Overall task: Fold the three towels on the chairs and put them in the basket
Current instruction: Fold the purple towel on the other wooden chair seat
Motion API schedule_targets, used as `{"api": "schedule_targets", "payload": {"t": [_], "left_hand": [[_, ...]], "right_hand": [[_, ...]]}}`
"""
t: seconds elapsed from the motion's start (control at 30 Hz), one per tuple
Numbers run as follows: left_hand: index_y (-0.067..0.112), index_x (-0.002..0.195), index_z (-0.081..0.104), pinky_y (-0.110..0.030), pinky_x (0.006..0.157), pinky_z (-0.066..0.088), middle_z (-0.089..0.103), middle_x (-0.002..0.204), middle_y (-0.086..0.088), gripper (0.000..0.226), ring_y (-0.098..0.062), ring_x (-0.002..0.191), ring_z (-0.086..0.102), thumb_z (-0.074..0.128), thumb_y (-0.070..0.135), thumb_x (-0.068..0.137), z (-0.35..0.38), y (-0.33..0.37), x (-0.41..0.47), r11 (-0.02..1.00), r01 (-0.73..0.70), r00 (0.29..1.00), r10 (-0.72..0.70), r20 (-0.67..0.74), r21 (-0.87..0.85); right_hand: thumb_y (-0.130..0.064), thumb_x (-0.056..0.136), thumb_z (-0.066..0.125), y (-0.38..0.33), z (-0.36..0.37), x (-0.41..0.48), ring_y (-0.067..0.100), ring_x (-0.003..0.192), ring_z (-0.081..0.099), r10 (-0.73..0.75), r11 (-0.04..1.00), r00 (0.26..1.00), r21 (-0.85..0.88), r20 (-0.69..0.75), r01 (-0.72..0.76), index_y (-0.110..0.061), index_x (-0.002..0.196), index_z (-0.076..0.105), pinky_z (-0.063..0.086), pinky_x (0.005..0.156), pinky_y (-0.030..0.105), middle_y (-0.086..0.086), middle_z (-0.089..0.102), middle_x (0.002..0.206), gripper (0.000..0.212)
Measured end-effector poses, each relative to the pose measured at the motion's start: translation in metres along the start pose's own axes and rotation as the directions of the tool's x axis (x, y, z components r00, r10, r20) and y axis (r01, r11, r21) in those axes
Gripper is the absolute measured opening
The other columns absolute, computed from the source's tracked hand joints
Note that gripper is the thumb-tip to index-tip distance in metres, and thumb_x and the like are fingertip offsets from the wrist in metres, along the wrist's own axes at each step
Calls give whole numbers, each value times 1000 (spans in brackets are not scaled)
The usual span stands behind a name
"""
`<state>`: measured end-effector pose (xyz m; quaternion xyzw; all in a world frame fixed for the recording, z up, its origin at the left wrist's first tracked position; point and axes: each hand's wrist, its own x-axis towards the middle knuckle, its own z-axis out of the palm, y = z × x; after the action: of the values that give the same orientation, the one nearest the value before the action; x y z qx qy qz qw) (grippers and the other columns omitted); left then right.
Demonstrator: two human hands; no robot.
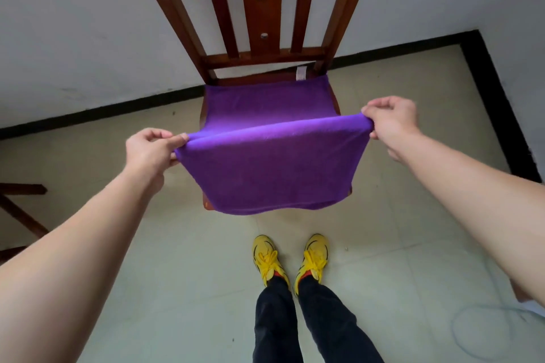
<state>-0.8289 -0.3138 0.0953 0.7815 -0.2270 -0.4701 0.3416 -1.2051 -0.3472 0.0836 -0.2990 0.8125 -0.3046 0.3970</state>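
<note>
Now | purple towel [265, 174] is held at a fold over the chair [261, 18] | fold ends are pinched by fingers of left hand [152, 149] and right hand [393, 119]

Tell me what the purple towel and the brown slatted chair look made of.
Purple towel: soft, matte terry or microfibre cloth, judging by its fuzzy nap and limp drape. Brown slatted chair: reddish-brown wood, probably varnished, given its slight sheen.

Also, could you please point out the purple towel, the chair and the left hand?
purple towel [265, 174]: head view, front hanging flap.
chair [259, 16]: head view, middle back slat.
left hand [150, 149]: head view, back of the hand.
</note>
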Motion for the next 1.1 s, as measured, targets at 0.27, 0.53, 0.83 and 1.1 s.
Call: {"api": "schedule_targets", "payload": {"t": [0.27,0.53,0.83,1.1], "left_hand": [[16,71,55,-23,54,53,61,72,-7,22,-10,47,56,74,10,80,-18,106,-21,982,-180,983,181,3,-64],[16,71,56,-34,69,57,62,74,-6,21,-18,63,60,74,10,80,-31,183,-34,953,-287,958,285,-26,-101],[15,69,56,-22,51,53,60,70,-7,22,-15,57,56,74,8,80,-20,135,-34,974,-224,974,224,-6,-42],[12,66,57,-28,58,43,59,64,-8,24,-18,57,49,77,4,75,-4,-19,-44,993,47,999,-47,-5,107]], "right_hand": [[-17,76,67,-101,-29,-7,11,65,59,-159,987,982,10,-98,160,-22,61,63,53,66,33,-10,64,66,17],[-17,77,64,-179,-49,-16,7,71,62,-280,957,944,30,-172,290,-24,62,64,51,63,23,-12,65,70,17],[-17,80,63,-139,-46,-15,12,75,61,-194,981,966,-49,-169,189,-22,70,68,44,65,21,-4,69,81,12],[-14,76,64,15,-25,-25,22,81,67,62,975,994,-206,-90,-79,-24,58,65,47,70,25,-1,70,79,20]]}}
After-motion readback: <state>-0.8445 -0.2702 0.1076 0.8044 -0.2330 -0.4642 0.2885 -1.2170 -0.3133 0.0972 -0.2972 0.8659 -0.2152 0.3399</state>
